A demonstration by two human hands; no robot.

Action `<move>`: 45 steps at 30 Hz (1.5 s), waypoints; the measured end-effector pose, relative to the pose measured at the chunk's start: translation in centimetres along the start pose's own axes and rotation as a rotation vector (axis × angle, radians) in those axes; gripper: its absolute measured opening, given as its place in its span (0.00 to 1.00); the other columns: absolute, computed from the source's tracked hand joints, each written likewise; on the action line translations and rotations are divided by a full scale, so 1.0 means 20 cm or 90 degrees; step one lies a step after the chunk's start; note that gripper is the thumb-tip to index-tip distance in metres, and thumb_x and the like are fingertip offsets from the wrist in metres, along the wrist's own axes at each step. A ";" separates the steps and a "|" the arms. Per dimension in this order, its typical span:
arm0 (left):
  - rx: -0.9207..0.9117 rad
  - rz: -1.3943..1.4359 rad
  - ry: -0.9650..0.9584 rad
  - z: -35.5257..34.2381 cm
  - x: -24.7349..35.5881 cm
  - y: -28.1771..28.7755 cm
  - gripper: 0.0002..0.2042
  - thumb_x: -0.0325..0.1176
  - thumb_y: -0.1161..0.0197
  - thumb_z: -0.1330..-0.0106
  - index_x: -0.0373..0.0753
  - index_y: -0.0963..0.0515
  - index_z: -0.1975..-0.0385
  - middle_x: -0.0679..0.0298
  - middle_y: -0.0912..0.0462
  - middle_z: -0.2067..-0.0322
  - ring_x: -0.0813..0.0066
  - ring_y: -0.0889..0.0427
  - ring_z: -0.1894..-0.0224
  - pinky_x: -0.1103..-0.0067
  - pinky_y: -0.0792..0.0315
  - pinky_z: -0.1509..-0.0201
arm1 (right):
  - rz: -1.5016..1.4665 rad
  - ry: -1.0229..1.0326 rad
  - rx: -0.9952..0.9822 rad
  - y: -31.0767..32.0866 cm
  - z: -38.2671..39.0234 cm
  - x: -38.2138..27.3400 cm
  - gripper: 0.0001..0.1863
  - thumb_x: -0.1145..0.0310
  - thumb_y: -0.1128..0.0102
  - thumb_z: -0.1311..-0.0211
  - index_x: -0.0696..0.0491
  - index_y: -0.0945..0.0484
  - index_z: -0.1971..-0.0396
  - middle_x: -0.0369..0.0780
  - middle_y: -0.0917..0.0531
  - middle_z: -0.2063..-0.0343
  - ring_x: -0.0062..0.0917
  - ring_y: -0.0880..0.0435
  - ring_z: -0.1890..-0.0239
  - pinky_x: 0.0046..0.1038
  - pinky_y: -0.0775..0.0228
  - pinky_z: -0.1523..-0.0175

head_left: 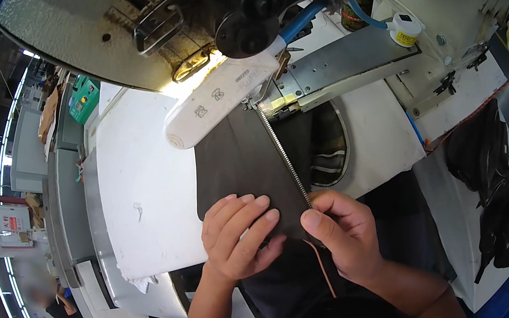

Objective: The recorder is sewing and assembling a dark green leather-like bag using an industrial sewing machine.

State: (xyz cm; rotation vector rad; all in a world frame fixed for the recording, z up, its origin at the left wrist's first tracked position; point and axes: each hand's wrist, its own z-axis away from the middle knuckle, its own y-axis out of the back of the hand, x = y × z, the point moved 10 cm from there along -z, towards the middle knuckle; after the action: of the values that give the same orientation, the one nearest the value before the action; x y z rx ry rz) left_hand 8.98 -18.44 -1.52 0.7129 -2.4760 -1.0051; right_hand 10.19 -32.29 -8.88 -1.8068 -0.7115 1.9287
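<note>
A dark grey-brown fabric piece (246,171) with a metal zipper (282,150) along its edge runs out from the sewing machine's presser foot (251,102). My left hand (241,236) is closed on the fabric's near edge, fingertips on top and thumb low at the edge. My right hand (338,234) pinches the zipper's near end and the fabric. A white finger-shaped guard (210,106) overhangs the stitching area. A thin tan strip (320,267) hangs below the fabric, and dark, striped material (329,144) lies behind it.
The machine head (104,18) fills the upper left over a white table (119,185). A metal arm plate (320,70) extends at upper right. A green control box (83,100) stands left. Dark pieces (502,216) lie at right, near a blue bin (505,308). A person (64,308) is at lower left.
</note>
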 end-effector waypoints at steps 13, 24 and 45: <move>0.006 -0.025 0.037 -0.03 0.03 0.02 0.16 0.22 0.26 0.50 0.39 0.16 0.60 0.60 0.13 0.56 0.60 0.16 0.54 0.65 0.24 0.46 | 0.000 -0.023 0.028 -0.01 0.01 0.02 0.09 0.67 0.38 0.24 0.57 0.19 0.63 0.24 0.27 0.73 0.04 0.36 0.71 0.14 0.44 0.67; 0.007 -0.183 -0.034 -0.09 0.12 0.19 0.11 0.23 0.29 0.39 0.44 0.22 0.60 0.68 0.14 0.59 0.67 0.14 0.57 0.65 0.27 0.42 | 0.133 0.034 0.007 -0.02 -0.02 -0.10 0.07 0.71 0.34 0.28 0.59 0.20 0.65 0.29 0.21 0.71 0.06 0.29 0.67 0.15 0.36 0.64; -0.020 -0.135 -0.039 -0.11 -0.04 0.12 0.13 0.23 0.29 0.39 0.46 0.25 0.60 0.70 0.14 0.59 0.73 0.13 0.59 0.66 0.29 0.37 | 0.088 0.053 -0.028 -0.03 -0.15 -0.08 0.06 0.75 0.38 0.27 0.61 0.22 0.65 0.32 0.23 0.67 0.09 0.30 0.65 0.17 0.36 0.60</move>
State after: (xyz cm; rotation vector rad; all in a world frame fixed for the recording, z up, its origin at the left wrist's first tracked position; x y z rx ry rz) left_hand 9.98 -17.75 1.66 0.9637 -2.4684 -1.1548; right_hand 13.30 -32.48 -7.38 -1.9980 -0.6212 1.9247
